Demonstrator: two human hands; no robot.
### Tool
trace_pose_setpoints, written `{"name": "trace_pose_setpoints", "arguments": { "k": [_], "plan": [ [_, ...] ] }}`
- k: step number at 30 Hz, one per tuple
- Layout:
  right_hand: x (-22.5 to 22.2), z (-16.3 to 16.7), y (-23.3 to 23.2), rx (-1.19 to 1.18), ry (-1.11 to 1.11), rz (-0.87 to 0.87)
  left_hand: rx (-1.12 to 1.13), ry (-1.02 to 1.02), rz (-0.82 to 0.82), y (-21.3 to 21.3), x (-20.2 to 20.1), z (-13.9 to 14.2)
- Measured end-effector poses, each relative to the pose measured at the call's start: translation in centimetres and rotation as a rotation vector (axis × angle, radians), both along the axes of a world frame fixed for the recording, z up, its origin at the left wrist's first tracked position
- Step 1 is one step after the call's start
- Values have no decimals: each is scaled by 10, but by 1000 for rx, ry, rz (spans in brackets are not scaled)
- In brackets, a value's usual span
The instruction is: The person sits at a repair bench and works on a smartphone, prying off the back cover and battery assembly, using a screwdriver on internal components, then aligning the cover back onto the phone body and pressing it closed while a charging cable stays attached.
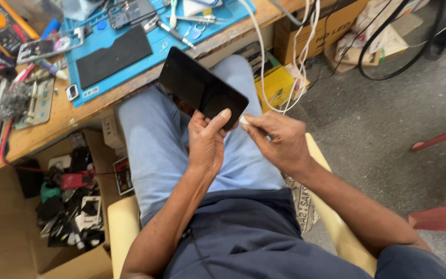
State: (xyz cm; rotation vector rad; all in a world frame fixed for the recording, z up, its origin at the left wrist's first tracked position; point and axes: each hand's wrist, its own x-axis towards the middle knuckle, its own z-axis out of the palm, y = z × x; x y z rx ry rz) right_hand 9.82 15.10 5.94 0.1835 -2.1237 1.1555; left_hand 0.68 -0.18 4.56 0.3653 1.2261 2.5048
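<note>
Cardboard forms the open box [6,243] on the floor at the left, under the bench edge; it holds a jumble of dark phone parts, small white pieces and a red item, too tangled to sort out. A second cardboard box [331,31] stands further off beside a yellow carton [277,85], with white cables [264,62] hanging across both. The wooden bench [63,116] carries a blue mat [145,49] strewn with tweezers and small tools; the floor is grey concrete. Over the lap, the left hand [206,142] has its fingers clamped on the lower edge of a black tablet [202,88], thumb on the glass. The right hand [280,139] pinches a small white piece [244,120] at the tablet's corner, fingers closed together. What that piece is cannot be made out, and the chair is mostly hidden beneath the legs.
</note>
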Motion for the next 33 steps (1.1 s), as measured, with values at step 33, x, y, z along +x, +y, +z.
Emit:
{"name": "trace_pose_setpoints", "arguments": {
  "k": [33],
  "plan": [
    [-31, -35, 33, -632, -454, 436, -552, 352, -197, -6, -24, 0]
  ]
}}
